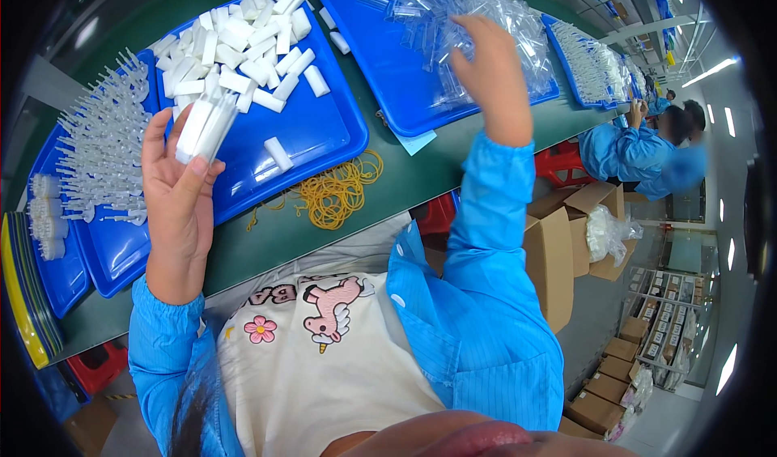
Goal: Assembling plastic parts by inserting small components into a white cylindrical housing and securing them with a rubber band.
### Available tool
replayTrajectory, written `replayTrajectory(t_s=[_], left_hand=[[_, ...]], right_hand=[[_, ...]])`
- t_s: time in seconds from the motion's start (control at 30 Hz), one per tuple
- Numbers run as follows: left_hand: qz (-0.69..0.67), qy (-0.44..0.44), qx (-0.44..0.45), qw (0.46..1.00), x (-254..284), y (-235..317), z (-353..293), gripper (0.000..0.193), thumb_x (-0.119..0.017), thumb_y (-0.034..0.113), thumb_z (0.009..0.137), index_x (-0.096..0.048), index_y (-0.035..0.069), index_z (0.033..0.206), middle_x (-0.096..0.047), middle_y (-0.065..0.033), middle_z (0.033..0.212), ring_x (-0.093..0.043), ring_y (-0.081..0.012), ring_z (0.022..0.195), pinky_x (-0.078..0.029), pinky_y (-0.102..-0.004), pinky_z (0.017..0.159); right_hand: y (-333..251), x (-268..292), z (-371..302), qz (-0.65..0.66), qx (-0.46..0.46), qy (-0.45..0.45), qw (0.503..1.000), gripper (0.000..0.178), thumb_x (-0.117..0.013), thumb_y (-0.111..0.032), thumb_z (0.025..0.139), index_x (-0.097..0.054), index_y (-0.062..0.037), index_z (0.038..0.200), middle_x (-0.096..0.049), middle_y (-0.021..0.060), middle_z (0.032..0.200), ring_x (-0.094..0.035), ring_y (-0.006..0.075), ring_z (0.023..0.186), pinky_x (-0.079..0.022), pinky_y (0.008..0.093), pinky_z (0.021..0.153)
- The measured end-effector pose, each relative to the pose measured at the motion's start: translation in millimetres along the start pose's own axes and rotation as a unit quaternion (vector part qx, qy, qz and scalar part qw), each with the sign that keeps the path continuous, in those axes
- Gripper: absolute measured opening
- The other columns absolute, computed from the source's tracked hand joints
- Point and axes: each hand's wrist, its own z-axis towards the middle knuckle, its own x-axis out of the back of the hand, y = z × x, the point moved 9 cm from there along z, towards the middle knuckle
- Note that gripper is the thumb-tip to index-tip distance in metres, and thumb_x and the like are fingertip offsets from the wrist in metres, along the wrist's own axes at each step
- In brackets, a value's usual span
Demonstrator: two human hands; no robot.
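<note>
My left hand (180, 194) is closed around a small bundle of white blocks in clear plastic sleeves (207, 127), held upright at the near left of a blue tray (328, 121). White rectangular blocks (235, 40) are heaped in that tray, and one lone block (278, 154) lies near its front edge. Over the blue tray to the right (380, 68), my right hand (495, 76) hovers at a pile of clear plastic sleeves (437, 36). Its thumb and forefinger are apart, with nothing visible between them; the other fingers are partly hidden.
Yellow rubber bands (336, 198) lie on the green table (413, 178) before the trays. White branched plastic parts (105, 141) fill a tray at left; another tray of white parts (587, 60) stands far right. Cardboard boxes (554, 263) and seated co-workers (639, 149) are to the right.
</note>
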Motion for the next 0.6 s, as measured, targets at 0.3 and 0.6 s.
replayTrajectory(t_s=[0.3,0.6], left_hand=[[-0.065,-0.06,0.086,0.992,-16.5,-7.7,-3.5,0.056,-0.062,0.015,0.092,-0.037,0.003,0.141,-0.055,-0.0175,0.131,-0.064,-0.0212,0.105,-0.057,-0.0257,0.078],[-0.039,-0.081,0.075,0.993,-15.8,-8.8,-7.4,0.046,-0.062,0.021,0.093,-0.048,0.002,0.132,-0.051,-0.017,0.136,-0.064,-0.0216,0.101,-0.056,-0.0245,0.076]], right_hand=[[31.6,-11.2,-19.3,-0.182,-0.11,-0.084,0.973,0.045,-0.078,-0.028,0.07,-0.065,-0.008,0.109,-0.064,0.0143,0.1,-0.06,0.0354,0.095,-0.051,0.0455,0.079],[21.8,-21.4,-17.9,0.34,-0.268,0.026,0.901,0.036,-0.081,-0.005,0.071,-0.061,-0.0009,0.101,-0.06,0.0051,0.087,-0.055,0.0112,0.065,-0.045,0.0243,0.057]])
